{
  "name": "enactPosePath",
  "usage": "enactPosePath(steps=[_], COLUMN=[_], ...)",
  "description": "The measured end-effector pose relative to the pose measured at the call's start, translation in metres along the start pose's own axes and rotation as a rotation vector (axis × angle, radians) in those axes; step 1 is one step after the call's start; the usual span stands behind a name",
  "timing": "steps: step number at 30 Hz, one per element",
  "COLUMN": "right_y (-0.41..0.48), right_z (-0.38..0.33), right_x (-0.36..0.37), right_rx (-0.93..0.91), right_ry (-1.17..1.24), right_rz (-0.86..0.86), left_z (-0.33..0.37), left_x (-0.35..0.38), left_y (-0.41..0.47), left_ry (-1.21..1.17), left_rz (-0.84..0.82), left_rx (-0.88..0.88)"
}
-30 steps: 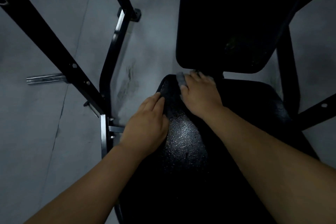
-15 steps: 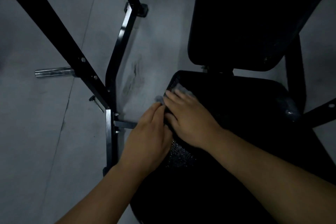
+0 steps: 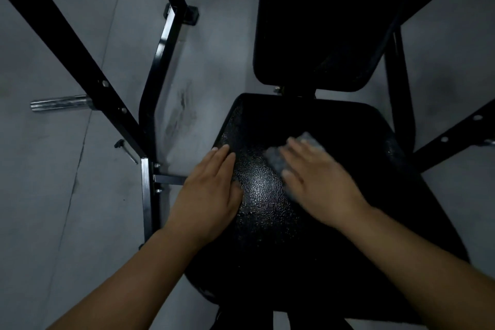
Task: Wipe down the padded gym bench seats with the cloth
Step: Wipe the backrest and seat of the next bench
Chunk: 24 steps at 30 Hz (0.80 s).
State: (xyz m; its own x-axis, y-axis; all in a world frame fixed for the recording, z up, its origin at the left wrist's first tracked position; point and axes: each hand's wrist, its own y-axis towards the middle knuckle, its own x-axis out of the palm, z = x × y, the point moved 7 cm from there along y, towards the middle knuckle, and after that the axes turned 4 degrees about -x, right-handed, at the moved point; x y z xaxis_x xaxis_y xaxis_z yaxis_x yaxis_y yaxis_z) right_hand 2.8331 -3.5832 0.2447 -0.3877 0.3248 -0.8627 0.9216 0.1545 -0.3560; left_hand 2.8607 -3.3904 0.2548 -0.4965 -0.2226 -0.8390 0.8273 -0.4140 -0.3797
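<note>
A black padded bench seat [image 3: 267, 222] with a pebbled shiny surface fills the lower middle of the view. Beyond it rises the black padded backrest [image 3: 321, 21]. My right hand [image 3: 318, 179] lies flat with straight fingers on a small grey cloth [image 3: 276, 159] and presses it onto the middle of the seat; the cloth shows at the fingertips and beside the thumb. My left hand [image 3: 211, 190] rests flat on the seat's left edge, fingers straight and together, holding nothing.
Black steel frame bars [image 3: 88, 67] of the rack cross the left side, and more bars [image 3: 450, 139] stand at the right. A chrome bar sleeve [image 3: 60, 103] juts out at the left. Below is a grey concrete floor [image 3: 67, 209] with a dark scuff.
My right hand has swept the cloth from the seat's front left corner rightward to the middle. My left hand stays on the left edge. The camera has shifted a little.
</note>
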Motion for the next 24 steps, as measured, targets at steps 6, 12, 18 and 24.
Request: enactPosePath(steps=[6, 12, 18, 24], right_y=[-0.046, -0.021, -0.056, -0.003], right_z=[-0.093, -0.020, -0.144, -0.079], right_x=[0.016, -0.002, 0.026, 0.015], right_rx=[-0.193, 0.037, -0.304, -0.059], right_ry=[-0.029, 0.009, 0.054, 0.057], right_rz=[-0.057, 0.008, -0.062, 0.044], left_z=[-0.014, -0.028, -0.047, -0.041], left_x=[-0.005, -0.014, -0.011, -0.012], left_y=[-0.019, -0.041, -0.054, -0.070], left_ry=[-0.058, -0.142, -0.247, -0.233], left_rz=[-0.001, 0.031, 0.050, 0.096], left_rx=[-0.009, -0.021, -0.131, -0.178])
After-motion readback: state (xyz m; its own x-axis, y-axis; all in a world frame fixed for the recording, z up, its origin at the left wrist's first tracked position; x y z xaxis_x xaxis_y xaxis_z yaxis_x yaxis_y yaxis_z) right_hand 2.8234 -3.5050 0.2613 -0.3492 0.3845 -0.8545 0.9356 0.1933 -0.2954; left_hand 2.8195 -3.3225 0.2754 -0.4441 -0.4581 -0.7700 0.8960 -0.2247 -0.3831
